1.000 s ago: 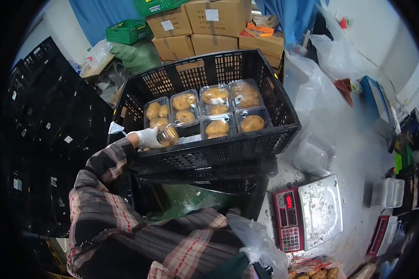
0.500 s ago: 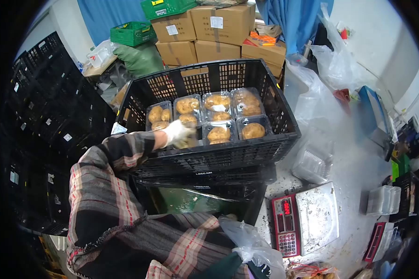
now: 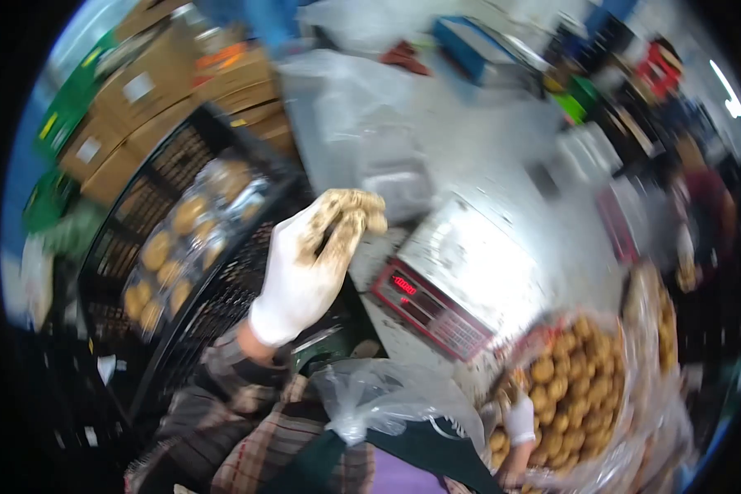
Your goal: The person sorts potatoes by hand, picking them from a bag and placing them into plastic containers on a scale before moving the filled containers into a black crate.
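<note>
My left hand (image 3: 309, 259), in a white glove with dirt-brown fingers, is raised between the black crate (image 3: 198, 321) and the scale (image 3: 432, 309). Its fingers are bent and pressed together, with nothing visible in them. My right hand (image 3: 519, 418), also gloved and soiled, is low at the left edge of an open plastic sack (image 3: 626, 362) of potatoes (image 3: 572, 387); blur hides whether its fingers grip one. In the crate lie several clear plastic boxes (image 3: 185, 235) of potatoes. The red-and-white digital scale shows a lit display, and its pan carries nothing.
Clear plastic boxes (image 3: 395, 185) are stacked behind the scale, beside plastic sheeting (image 3: 337, 90). Cardboard cartons (image 3: 144, 82) and green crates (image 3: 66, 107) stand at the back left. At the far right, another person (image 3: 708, 198) is near a second scale (image 3: 617, 218).
The view has swung right. My left hand has left the crate and is now raised near the scale. My right hand and the open potato sack have come into view.
</note>
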Motion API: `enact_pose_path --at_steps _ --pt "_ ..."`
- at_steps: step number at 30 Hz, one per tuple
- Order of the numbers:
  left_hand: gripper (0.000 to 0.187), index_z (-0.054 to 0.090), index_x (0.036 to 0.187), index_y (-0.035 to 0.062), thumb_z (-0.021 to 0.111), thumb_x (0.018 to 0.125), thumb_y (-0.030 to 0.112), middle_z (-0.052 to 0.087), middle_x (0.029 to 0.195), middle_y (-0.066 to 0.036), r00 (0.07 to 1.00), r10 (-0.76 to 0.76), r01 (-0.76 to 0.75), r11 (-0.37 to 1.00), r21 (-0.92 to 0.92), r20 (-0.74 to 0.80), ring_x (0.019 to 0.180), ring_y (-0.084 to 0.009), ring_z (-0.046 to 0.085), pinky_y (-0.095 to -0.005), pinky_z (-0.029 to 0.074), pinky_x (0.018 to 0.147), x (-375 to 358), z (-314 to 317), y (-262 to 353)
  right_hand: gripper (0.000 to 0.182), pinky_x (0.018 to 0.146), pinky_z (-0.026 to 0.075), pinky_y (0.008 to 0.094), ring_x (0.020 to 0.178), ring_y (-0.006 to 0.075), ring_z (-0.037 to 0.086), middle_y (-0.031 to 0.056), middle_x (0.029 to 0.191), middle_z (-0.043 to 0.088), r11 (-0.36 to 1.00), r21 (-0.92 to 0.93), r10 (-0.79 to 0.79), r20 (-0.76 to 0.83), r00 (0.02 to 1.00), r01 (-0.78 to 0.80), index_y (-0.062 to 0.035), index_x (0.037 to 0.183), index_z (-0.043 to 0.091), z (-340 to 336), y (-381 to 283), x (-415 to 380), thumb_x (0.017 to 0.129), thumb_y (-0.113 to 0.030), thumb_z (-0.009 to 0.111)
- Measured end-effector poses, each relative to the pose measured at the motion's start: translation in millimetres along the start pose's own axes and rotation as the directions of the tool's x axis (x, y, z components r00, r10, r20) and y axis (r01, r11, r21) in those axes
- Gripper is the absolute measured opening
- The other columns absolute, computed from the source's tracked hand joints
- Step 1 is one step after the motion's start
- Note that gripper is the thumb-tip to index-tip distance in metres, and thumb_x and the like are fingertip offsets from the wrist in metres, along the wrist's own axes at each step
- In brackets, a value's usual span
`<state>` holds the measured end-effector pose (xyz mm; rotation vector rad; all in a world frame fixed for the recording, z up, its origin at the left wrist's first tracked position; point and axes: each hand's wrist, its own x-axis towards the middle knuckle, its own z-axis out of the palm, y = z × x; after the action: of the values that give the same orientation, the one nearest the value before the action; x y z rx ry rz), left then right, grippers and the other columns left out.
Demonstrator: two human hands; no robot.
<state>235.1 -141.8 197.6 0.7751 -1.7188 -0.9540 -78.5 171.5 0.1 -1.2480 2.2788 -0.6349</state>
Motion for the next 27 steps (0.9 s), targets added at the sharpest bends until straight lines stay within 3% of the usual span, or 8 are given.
enact_pose_path --at_steps 2,4,6,8,14,18,23,27 --pt "0.022 0.059 0.109 -0.0078 0.050 0.094 0.007 0.066 0.102 -0.012 0.999 -0.025 0.019 0.991 0.132 0.045 0.094 -0.0182 0.061 -0.0291 0.046 0.086 24 45 -62 0.044 0.071 0.052 0.0405 0.083 0.0358 0.065 0.0209 0.093 0.066 0.997 0.043 0.064 -0.002 0.998 -0.064 -0.0024 0.123 0.055 7 1 -17 0.085 -0.020 0.064" --pt "0.025 0.063 0.103 -0.0048 0.052 0.092 0.015 0.068 0.098 -0.018 0.990 -0.087 0.051 0.955 0.293 0.112 0.088 -0.0231 0.065 -0.0315 0.049 0.079 45 71 -169 0.045 0.073 0.050 0.0447 0.083 0.0381 0.063 0.0224 0.093 0.065 0.983 -0.184 0.020 -0.017 1.000 -0.023 -0.0050 0.125 0.054 20 20 -44 0.086 -0.027 0.060" --pt "0.031 0.064 0.106 -0.0024 0.057 0.089 0.022 0.067 0.097 -0.022 0.934 -0.171 -0.003 0.873 0.487 0.313 0.085 -0.0286 0.066 -0.0350 0.049 0.072 55 65 -275 0.042 0.076 0.048 0.0463 0.084 0.0409 0.060 0.0249 0.095 0.064 0.948 -0.205 0.260 0.056 0.964 -0.244 -0.0028 0.118 0.059 31 34 -67 0.083 -0.026 0.062" --pt "0.027 0.068 0.099 -0.0011 0.060 0.087 0.022 0.068 0.090 -0.020 0.896 -0.318 0.045 0.759 0.649 0.310 0.082 -0.0232 0.068 -0.0348 0.050 0.073 58 63 -288 0.036 0.073 0.048 0.0465 0.084 0.0407 0.060 0.0243 0.090 0.063 0.946 -0.101 0.300 -0.086 0.950 -0.308 -0.0048 0.112 0.061 39 33 -92 0.084 -0.027 0.061" --pt "0.018 0.067 0.096 -0.0077 0.064 0.085 0.007 0.070 0.092 -0.011 0.894 -0.276 0.114 0.902 0.418 0.353 0.081 -0.0108 0.061 -0.0252 0.048 0.070 83 28 -394 0.033 0.072 0.048 0.0454 0.082 0.0416 0.060 0.0249 0.087 0.063 0.857 0.004 0.504 -0.217 0.836 -0.515 -0.0026 0.105 0.063 62 42 -146 0.087 -0.030 0.060" --pt "0.013 0.069 0.090 0.0015 0.061 0.086 0.011 0.069 0.086 -0.009 0.963 -0.121 -0.140 0.541 0.829 0.242 0.082 -0.0232 0.062 -0.0334 0.045 0.079 80 52 -337 0.036 0.071 0.051 0.0412 0.082 0.0407 0.062 0.0256 0.088 0.064 0.765 0.076 0.633 -0.270 0.725 -0.640 -0.0020 0.112 0.062 53 56 -158 0.086 -0.027 0.063" --pt "0.011 0.067 0.090 0.0034 0.060 0.087 0.011 0.067 0.091 -0.009 0.805 0.581 -0.407 0.397 0.823 0.118 0.088 -0.0254 0.060 -0.0402 0.042 0.089 83 49 -287 0.029 0.070 0.051 0.0443 0.079 0.0392 0.063 0.0221 0.086 0.065 0.838 0.193 0.515 -0.588 0.623 -0.510 -0.0064 0.109 0.063 25 65 -126 0.086 -0.025 0.060" --pt "0.010 0.066 0.090 0.0023 0.060 0.087 0.008 0.065 0.093 -0.009 0.854 0.511 -0.483 0.703 0.522 0.102 0.091 -0.0265 0.058 -0.0399 0.039 0.098 50 104 -206 0.034 0.082 0.050 0.0386 0.094 0.0335 0.062 0.0190 0.104 0.064 0.877 0.008 0.413 -0.524 0.745 -0.480 -0.0073 0.115 0.061 31 82 -42 0.083 -0.017 0.061"
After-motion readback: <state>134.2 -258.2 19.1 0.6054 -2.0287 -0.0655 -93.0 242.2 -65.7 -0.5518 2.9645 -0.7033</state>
